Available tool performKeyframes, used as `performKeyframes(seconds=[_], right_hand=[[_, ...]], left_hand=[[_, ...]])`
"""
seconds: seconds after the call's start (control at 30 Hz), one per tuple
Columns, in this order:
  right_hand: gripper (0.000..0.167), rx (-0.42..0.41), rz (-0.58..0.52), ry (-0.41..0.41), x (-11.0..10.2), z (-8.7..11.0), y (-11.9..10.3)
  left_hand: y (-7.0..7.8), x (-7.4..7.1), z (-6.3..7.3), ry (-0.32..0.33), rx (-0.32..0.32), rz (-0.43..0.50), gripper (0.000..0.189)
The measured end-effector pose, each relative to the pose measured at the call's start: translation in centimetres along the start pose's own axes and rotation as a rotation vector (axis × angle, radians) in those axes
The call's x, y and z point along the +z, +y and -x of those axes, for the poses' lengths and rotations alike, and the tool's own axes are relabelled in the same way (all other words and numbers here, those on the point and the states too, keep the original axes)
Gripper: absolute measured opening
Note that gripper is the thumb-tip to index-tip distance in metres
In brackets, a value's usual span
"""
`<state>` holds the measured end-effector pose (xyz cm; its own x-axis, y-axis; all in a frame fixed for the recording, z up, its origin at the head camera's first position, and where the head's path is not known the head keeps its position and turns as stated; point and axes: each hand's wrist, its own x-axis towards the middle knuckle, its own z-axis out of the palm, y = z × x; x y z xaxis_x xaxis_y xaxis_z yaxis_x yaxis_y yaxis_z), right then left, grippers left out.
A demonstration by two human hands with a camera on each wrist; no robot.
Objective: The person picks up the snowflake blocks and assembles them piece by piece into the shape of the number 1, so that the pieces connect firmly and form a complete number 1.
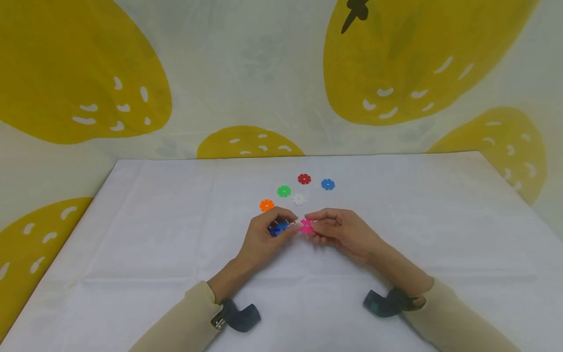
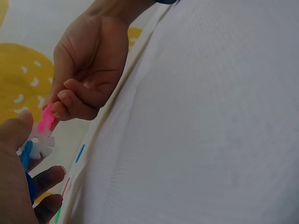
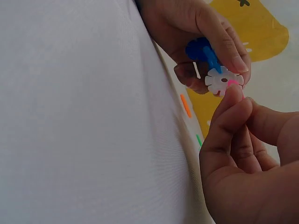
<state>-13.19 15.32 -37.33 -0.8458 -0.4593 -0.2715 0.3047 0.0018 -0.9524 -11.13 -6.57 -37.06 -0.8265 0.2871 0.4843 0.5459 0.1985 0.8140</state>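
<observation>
My left hand holds a short chain of notched plastic discs, pinching its white disc between thumb and fingers. Behind the white disc, a light blue disc and a dark blue disc are joined on, partly covered by the hand in the head view. My right hand pinches a pink notched disc between thumb and fingertips. In the left wrist view the pink disc is edge-on, right at the white disc's rim. Both hands are close together over the table.
Beyond the hands, loose notched discs lie flat on the white-covered table: orange, green, white, red and blue. A patterned cloth with yellow shapes hangs behind the table.
</observation>
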Motion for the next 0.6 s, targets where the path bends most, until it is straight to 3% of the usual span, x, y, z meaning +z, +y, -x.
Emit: performKeyframes(seconds=[0.23,0.6], right_hand=[[0.041,-0.035,0.128,0.041,0.2,0.0,0.0],[0.039,-0.021,0.231,0.053,0.6,0.0,0.0]], left_hand=[[-3.1,0.5,0.4,0.005,0.041,-0.017,0.028],[-3.5,0.2,0.5,0.005,0.064,-0.097,0.029]])
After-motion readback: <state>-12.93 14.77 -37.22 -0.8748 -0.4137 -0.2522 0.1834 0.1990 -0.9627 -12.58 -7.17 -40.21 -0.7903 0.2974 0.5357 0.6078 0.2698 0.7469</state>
